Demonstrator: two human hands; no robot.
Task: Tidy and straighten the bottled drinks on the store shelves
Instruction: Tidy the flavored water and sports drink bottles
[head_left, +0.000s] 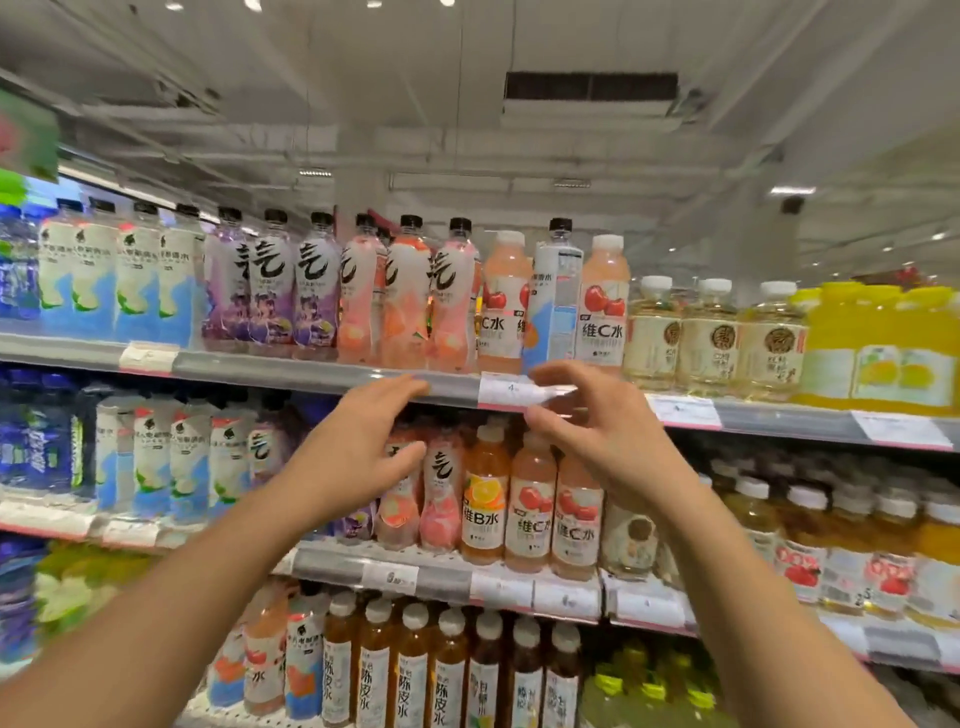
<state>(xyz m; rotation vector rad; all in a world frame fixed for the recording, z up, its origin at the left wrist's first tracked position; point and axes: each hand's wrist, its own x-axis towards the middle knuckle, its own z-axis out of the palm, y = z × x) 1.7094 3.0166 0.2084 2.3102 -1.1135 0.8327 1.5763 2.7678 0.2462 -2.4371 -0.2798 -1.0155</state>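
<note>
Head view — both hands (363, 447) spread open, gripping nothing.

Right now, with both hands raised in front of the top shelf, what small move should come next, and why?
Probably reach the right hand up to the white and blue bottle. It stands between two pink apple bottles, seemingly out of place, with its label turned sideways. Both hands hold nothing; the left hand is free to steady the neighbours.
</note>
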